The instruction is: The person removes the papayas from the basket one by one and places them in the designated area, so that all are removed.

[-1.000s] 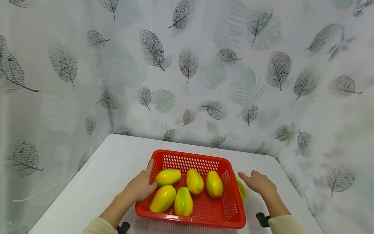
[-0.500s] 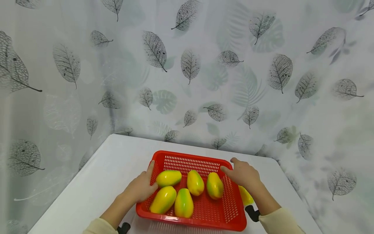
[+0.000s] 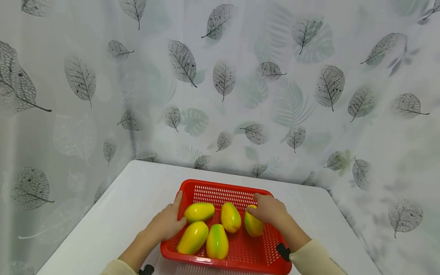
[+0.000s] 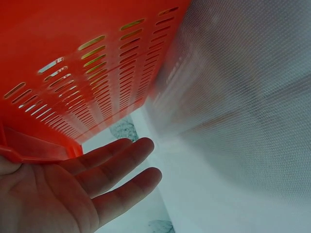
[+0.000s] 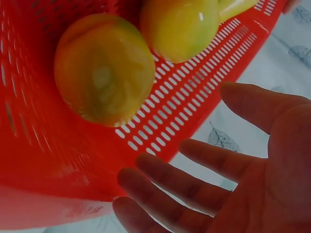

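A red plastic basket (image 3: 225, 263) with slotted walls holds several yellow-green mangoes (image 3: 217, 242). At its left side my left hand (image 3: 166, 224) grips the rim, thumb over the inside and index finger along the edge. Three other fingers (image 4: 116, 170) extend outside the wall in the left wrist view. My right hand (image 3: 269, 209) hovers over the right side of the basket, its fingers spread and holding nothing. The rightmost mango (image 3: 253, 225) is partly hidden under this hand; in the right wrist view a mango (image 5: 104, 70) lies a short way from the fingertips.
The basket stands on a white table (image 3: 148, 183). Behind it hangs a pale curtain (image 3: 220, 95) printed with leaves. A dark strap piece (image 3: 283, 252) sits by the right wrist, another (image 3: 147, 269) by the left.
My right hand has moved left from beside the basket to above its right side. The yellow fruit outside the right wall is no longer visible. The left hand stays at the rim.
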A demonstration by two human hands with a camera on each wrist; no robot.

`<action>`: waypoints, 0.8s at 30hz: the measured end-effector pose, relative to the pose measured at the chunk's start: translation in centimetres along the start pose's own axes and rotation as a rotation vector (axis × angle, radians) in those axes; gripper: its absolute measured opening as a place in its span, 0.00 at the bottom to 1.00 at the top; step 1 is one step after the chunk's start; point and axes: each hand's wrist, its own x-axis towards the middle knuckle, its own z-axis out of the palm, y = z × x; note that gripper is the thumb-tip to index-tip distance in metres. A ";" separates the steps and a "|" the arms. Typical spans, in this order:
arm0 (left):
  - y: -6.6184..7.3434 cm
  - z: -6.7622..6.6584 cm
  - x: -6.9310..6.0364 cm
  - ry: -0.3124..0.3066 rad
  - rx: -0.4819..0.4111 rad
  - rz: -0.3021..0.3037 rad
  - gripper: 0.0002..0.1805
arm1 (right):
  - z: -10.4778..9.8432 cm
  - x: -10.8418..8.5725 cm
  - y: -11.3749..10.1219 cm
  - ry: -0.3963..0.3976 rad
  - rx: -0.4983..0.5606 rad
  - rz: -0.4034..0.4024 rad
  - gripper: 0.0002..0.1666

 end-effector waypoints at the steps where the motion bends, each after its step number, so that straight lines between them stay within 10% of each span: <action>1: 0.0 0.0 0.0 -0.001 -0.003 0.000 0.52 | 0.2 0.2 0.0 0.002 0.004 -0.004 0.39; 24: 0.0 0.1 0.1 0.014 0.013 0.007 0.52 | 3.9 2.2 0.1 -0.079 0.079 0.007 0.40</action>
